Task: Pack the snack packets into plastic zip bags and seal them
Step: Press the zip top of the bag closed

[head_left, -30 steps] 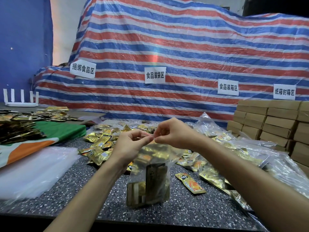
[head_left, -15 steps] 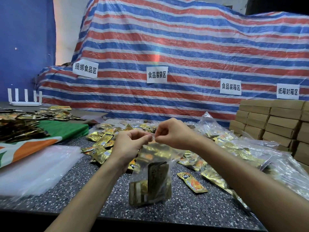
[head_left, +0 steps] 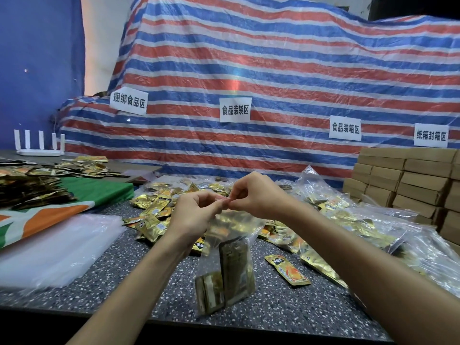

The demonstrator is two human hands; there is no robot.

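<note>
A clear plastic zip bag [head_left: 229, 265] hangs upright over the speckled table [head_left: 124, 290], with several gold snack packets inside near its bottom. My left hand [head_left: 196, 215] pinches the bag's top edge at the left. My right hand [head_left: 254, 192] pinches the same top strip just to the right, fingertips almost touching the left hand's. Loose gold snack packets [head_left: 154, 215] lie scattered behind and beside the bag, and one orange-gold packet [head_left: 288, 270] lies alone to its right.
A stack of empty clear bags [head_left: 57, 247] lies at the left front. Filled bags [head_left: 373, 220] pile up at the right. Cardboard boxes [head_left: 410, 185] are stacked far right. A green and orange cloth [head_left: 74, 197] with dark packets [head_left: 25, 183] sits at the left.
Both hands stay pinched on the bag's top edge, with only slight finger shifts along the strip. The bag hangs in about the same place.
</note>
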